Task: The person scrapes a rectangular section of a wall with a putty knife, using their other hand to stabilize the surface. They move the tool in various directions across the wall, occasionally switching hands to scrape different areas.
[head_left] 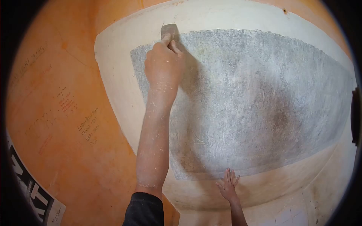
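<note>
My left hand (164,62) is raised near the top of the wall, its fingers closed on a small, flat, dark grey scraper (169,29). The scraper's edge touches the white band (124,41) just above the upper left border of a grey, rough-textured panel (233,94). Whitish dust specks the forearm below a black sleeve. Lower down, my right hand (228,186) rests with spread fingers at the panel's bottom edge, holding nothing.
An orange wall (75,150) with handwriting meets the white band on the left. A black-and-white lettered sign (34,196) is at the lower left. A dark object (355,116) shows at the right edge. Arm shadows fall across the panel.
</note>
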Available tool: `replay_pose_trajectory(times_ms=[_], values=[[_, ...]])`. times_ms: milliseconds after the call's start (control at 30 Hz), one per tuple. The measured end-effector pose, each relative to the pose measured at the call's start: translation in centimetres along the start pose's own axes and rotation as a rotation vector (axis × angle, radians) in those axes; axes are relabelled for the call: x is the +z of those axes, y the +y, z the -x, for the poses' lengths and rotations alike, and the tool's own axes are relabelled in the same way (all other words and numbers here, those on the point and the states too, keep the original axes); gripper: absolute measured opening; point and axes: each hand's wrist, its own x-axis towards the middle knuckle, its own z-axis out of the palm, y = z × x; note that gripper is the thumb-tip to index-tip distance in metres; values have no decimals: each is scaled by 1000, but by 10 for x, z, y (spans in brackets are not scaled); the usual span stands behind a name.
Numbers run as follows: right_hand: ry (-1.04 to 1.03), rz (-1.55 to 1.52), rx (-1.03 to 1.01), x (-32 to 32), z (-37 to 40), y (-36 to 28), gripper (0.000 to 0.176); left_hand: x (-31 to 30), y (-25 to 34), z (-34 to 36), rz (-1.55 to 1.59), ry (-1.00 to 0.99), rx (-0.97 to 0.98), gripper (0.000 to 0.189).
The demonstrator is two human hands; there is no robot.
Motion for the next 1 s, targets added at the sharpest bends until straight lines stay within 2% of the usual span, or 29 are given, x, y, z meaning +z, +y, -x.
replay_pose_trajectory(times_ms=[100,167,233,300,333,367,433,467,500,533,600,667,767,800,833,900,1000], values=[[102,-107,-64,-12,5,9,86,12,4,38,-37,-89,-71,37],[151,-177,-56,-27,7,19,82,35,2,75,-36,-80,51,36],[223,-258,-51,-40,7,21,77,38,17,58,15,-49,65,39],[216,101,-86,-54,8,23,72,39,36,15,53,42,8,38],[222,92,-96,-57,4,28,72,40,39,2,25,130,80,37],[285,18,-89,-58,2,33,71,38,39,4,16,134,85,37],[335,-65,-75,-63,5,33,71,20,53,31,-76,-117,-53,37],[366,-64,-42,-73,3,33,70,25,54,57,-87,-162,-108,36],[406,-63,-9,-79,3,33,70,43,38,81,-122,-112,55,35],[423,-68,-7,-80,0,38,70,54,32,89,-64,-73,115,35],[383,56,7,-84,-7,55,71,62,46,75,9,-25,180,36],[346,120,18,-87,-5,59,71,49,75,33,70,-110,-57,36],[284,134,37,-91,-7,54,71,45,87,15,73,-4,23,39],[257,96,53,-93,-6,54,71,38,92,26,47,-130,-107,38],[247,97,53,-95,-4,56,71,45,84,49,41,-133,-116,38],[244,128,32,-94,-6,59,71,62,75,89,-49,-93,70,38],[336,147,-24,-86,-8,71,67,55,97,57,-11,-160,-27,39]])
